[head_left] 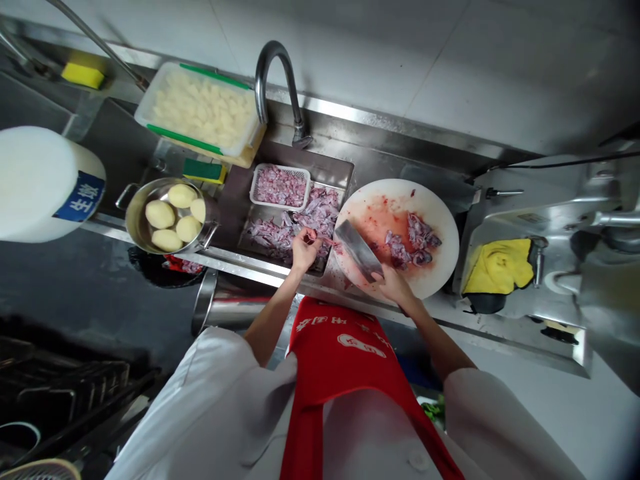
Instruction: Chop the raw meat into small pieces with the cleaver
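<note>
Raw meat [397, 252] on board [425, 283], cleaver [356, 248] in right hand [394, 287]; sink [233, 217] alongside

In the sink [233, 207], a basket [277, 206] sits behind loose meat pieces [270, 233]. Right of the sink lies the cutting board [400, 193], the cleaver [357, 250] over its left side; left, a pot [207, 223] holds potatoes [160, 213] before a storage box [200, 141].

One left hand [306, 250], one right hand [393, 283]. One cleaver [356, 248]. One cutting board [426, 201]. One basket [277, 205]. Meat pieces [320, 212]: many, too heaped to count. One pot [134, 219]. Five potatoes [160, 215]. One plastic box [149, 109], two green clips [184, 139] showing. Two sponges [83, 75]. One yellow cloth [500, 265]. One apron [340, 340]. One white tub [35, 183], one blue label [81, 195].
</note>
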Action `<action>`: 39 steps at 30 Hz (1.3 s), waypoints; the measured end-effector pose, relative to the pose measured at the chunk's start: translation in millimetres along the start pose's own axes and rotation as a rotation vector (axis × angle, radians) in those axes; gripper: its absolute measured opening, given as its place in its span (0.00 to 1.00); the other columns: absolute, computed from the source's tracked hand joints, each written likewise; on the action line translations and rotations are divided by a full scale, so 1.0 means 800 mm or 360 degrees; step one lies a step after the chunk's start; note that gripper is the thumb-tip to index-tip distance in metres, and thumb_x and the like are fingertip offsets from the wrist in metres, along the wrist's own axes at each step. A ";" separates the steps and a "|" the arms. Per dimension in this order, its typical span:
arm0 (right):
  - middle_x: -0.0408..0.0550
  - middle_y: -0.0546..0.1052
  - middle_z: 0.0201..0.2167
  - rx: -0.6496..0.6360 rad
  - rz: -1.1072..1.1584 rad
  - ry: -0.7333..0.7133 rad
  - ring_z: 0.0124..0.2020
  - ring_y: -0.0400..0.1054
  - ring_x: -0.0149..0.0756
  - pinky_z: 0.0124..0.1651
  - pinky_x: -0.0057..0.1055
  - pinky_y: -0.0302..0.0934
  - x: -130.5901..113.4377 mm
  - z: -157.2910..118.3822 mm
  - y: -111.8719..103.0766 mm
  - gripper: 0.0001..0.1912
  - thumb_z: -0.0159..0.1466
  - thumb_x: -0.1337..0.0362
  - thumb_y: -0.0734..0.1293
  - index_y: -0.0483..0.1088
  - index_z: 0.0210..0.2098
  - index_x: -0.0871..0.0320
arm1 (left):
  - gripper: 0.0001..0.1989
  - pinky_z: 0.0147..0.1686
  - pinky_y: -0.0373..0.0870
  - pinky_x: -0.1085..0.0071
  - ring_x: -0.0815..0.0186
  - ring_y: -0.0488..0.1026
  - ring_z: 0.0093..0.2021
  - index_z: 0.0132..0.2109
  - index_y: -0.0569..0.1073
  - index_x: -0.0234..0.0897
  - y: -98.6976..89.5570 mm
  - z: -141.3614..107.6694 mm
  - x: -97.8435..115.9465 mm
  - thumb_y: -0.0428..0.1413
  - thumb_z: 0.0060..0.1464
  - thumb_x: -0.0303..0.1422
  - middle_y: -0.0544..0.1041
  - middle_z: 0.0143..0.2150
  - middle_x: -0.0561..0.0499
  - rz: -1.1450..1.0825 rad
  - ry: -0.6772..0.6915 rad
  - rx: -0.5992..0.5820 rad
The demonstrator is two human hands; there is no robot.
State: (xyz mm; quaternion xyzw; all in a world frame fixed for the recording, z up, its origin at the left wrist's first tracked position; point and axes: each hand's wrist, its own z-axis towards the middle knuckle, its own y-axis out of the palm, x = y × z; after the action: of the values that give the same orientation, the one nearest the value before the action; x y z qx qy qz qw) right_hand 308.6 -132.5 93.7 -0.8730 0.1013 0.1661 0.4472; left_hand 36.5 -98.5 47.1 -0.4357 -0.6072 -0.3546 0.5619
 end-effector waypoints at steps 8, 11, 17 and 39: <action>0.62 0.80 0.42 0.0239 -0.0016 0.0316 0.47 0.74 0.48 0.46 0.34 0.62 0.093 -0.019 -0.002 0.16 0.71 0.61 0.60 0.72 0.49 0.66 | 0.08 0.34 0.64 0.74 0.71 0.65 0.30 0.32 0.67 0.38 0.094 -0.005 0.058 0.59 0.46 0.26 0.68 0.30 0.56 -0.0187 0.0251 -0.0472; 0.62 0.80 0.43 0.0200 -0.0041 0.0338 0.47 0.73 0.48 0.45 0.33 0.60 0.089 -0.029 -0.012 0.15 0.71 0.62 0.60 0.72 0.48 0.66 | 0.07 0.35 0.65 0.74 0.70 0.67 0.32 0.33 0.69 0.38 0.115 -0.009 0.054 0.58 0.46 0.25 0.70 0.32 0.55 -0.0096 0.0311 -0.0524; 0.60 0.79 0.40 0.0336 -0.0029 0.0329 0.42 0.73 0.46 0.42 0.32 0.58 0.041 -0.044 -0.046 0.16 0.72 0.64 0.57 0.68 0.53 0.65 | 0.05 0.33 0.67 0.73 0.68 0.70 0.30 0.34 0.74 0.37 0.077 -0.033 -0.011 0.60 0.47 0.26 0.74 0.32 0.52 0.0405 0.0139 -0.0455; 0.57 0.80 0.36 0.0119 -0.0219 0.0304 0.37 0.74 0.43 0.35 0.32 0.51 0.006 -0.057 -0.003 0.15 0.75 0.62 0.53 0.67 0.49 0.64 | 0.07 0.45 0.71 0.65 0.61 0.76 0.43 0.40 0.79 0.39 0.058 -0.043 0.008 0.59 0.62 0.37 0.79 0.42 0.45 0.0235 0.0447 -0.0412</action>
State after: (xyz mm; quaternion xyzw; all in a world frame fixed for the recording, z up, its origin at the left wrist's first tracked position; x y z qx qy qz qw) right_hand 322.8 -168.0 118.3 -0.8724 0.0894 0.0471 0.4782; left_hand 92.8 -112.2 55.1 -0.4939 -0.4385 -0.4448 0.6049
